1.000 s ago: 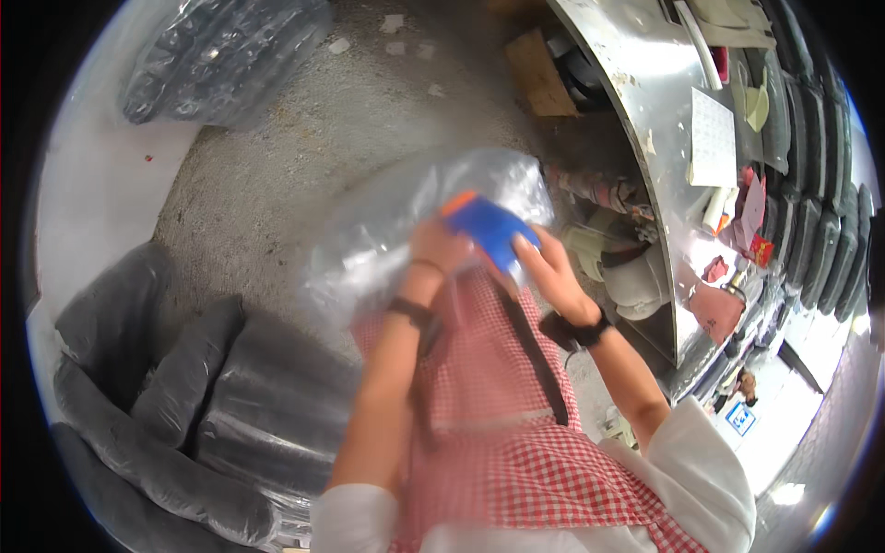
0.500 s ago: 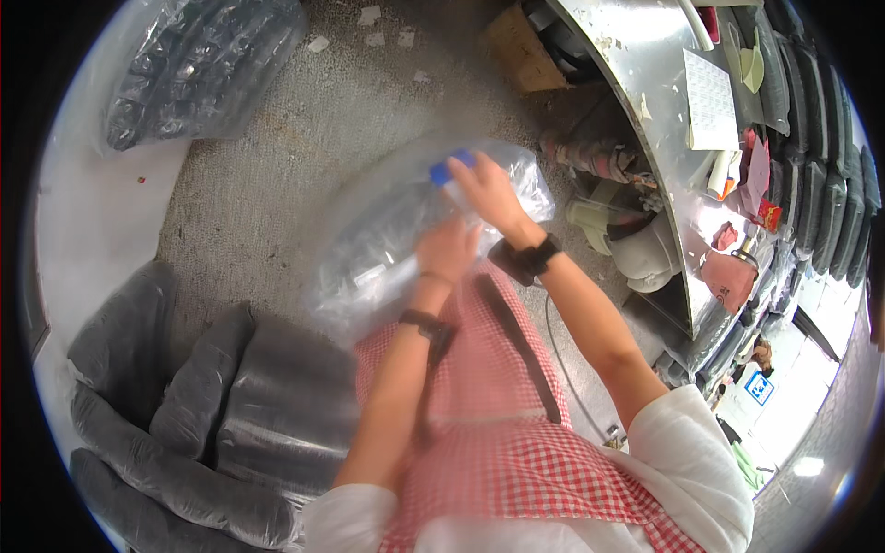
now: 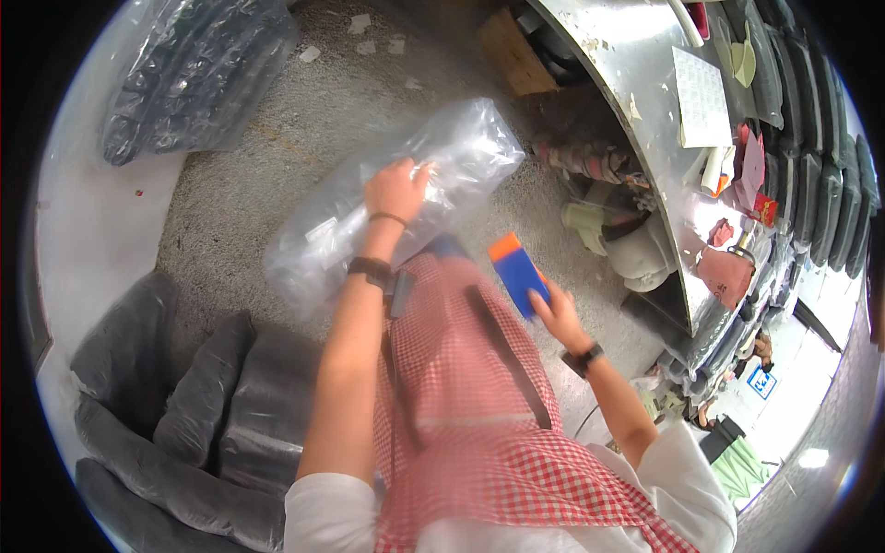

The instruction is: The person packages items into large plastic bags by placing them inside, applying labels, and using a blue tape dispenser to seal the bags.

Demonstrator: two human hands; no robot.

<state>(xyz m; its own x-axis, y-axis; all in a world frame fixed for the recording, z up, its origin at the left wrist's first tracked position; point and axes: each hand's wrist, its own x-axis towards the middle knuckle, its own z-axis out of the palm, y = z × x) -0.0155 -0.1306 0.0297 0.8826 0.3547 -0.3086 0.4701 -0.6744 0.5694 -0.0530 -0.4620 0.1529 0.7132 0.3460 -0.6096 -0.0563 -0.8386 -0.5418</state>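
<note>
A large, puffed clear plastic bag (image 3: 461, 157) lies tilted before me, with a small white label on its side; what it contains is hard to make out. My left hand (image 3: 396, 192) is on top of the bag, its fingers curled into the film. In my right hand (image 3: 560, 318), held away from the bag beside my red-checked apron (image 3: 442, 341), is a flat blue block with an orange end (image 3: 519, 279). Its exact kind does not show. Both wrists wear dark bands.
Several dark, plastic-wrapped bundles (image 3: 277, 405) lie at the lower left. Another wrapped bundle (image 3: 198, 83) stands at the upper left. On the right, a metal table (image 3: 636, 74) holds papers and red scraps, with a white stool-like object (image 3: 636, 253) under its edge.
My right hand has left the bag and come down toward me and to the right with the blue block. My left hand has moved up and left, and the bag has shifted left.
</note>
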